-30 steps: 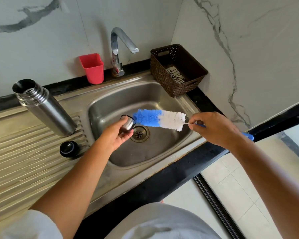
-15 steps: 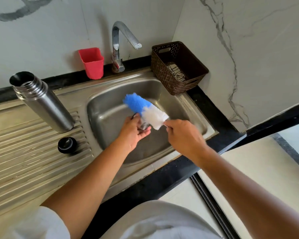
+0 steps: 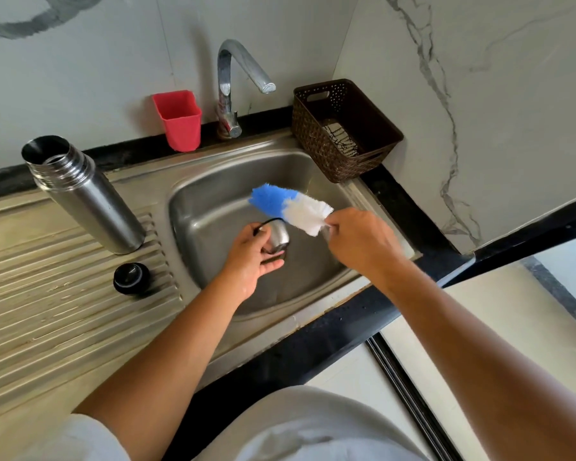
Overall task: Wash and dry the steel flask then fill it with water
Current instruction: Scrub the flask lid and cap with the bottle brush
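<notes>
Open cylindrical steel flask [image 3: 87, 197] stands on the ribbed drainboard [image 3: 47, 311], well left of the left hand [image 3: 250, 257], same spot as before. Left hand grips the small steel flask cup [image 3: 277, 237] over the sink basin [image 3: 213, 201]. Right hand [image 3: 359, 244] clamps the blue-and-white bristle bottle brush [image 3: 291, 207] just below its head. 0.5 s ago the bristles sat against the left fingers; now they're beyond the cup. Round black stopper [image 3: 131, 278] lies left of the left wrist.

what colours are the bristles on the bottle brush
Blue at the tip, white nearer the handle: the fluffy bottle brush, seen in the head view.
</notes>
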